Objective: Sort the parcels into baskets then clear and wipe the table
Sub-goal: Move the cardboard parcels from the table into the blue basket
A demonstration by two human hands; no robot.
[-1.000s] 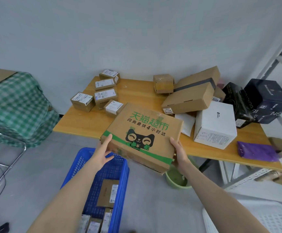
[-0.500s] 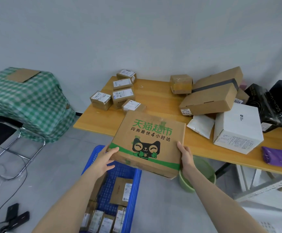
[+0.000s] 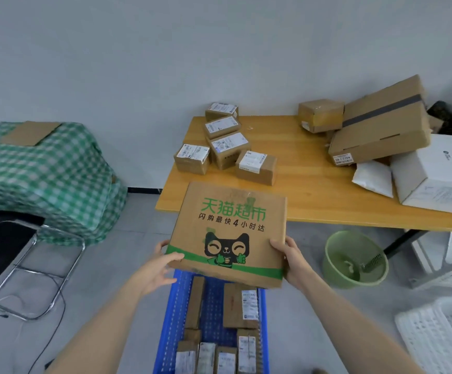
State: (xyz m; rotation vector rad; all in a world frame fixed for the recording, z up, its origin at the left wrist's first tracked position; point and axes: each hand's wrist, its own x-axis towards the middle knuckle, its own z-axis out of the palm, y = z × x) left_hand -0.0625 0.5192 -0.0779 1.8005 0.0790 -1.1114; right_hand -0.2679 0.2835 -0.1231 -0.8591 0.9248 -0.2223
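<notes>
Left hand (image 3: 163, 261) is gripping the near-left corner of the cat-logo cardboard box (image 3: 230, 220), thumb on top and fingers curled beneath. Right hand (image 3: 291, 261) is clamping the near-right corner likewise. The box is hanging tilted over the blue basket (image 3: 169, 333), where labelled parcels (image 3: 239, 306) are lying. Beyond, small cartons (image 3: 229, 148) are sitting on the wooden table (image 3: 300, 168).

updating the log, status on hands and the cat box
Left hand, right hand both grip cat box. Held above blue basket, not yet in. Small parcels lie beneath.
</notes>
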